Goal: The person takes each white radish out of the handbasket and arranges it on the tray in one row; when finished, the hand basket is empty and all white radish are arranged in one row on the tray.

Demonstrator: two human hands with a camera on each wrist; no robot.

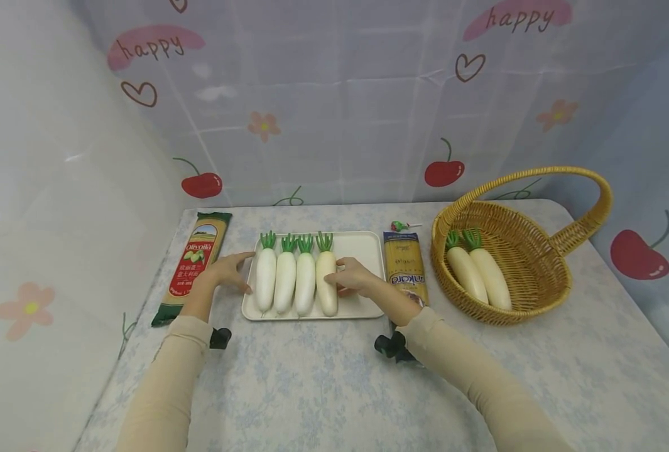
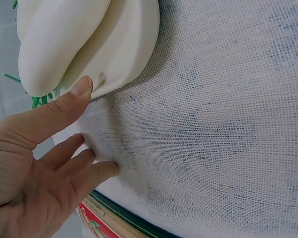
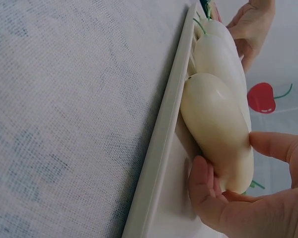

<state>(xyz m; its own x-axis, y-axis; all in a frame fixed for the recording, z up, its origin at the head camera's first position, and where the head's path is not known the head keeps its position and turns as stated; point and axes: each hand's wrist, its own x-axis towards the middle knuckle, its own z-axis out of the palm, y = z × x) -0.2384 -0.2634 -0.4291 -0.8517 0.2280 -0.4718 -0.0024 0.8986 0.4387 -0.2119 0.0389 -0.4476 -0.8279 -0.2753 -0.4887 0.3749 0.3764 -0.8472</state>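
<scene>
Several white radishes [image 1: 285, 282] with green tops lie side by side on a cream tray [image 1: 362, 242]. My right hand [image 1: 352, 277] holds the rightmost, slightly yellower radish [image 1: 326, 285], thumb on one side and fingers curled round the other; in the right wrist view this radish [image 3: 216, 124] rests in the tray. At the tray's left edge is my left hand [image 1: 229, 272], its fingers spread and holding nothing. The left wrist view shows the left thumb [image 2: 82, 87] at the tray rim, the other fingers lower and apart from it.
A wicker basket [image 1: 538, 276] with a tall handle stands at the right, two radishes [image 1: 489, 276] inside. A green-and-red pasta packet [image 1: 195, 260] lies left of the tray. Right of it are a yellow pasta packet [image 1: 404, 260] and a wrapped lollipop [image 1: 400, 225].
</scene>
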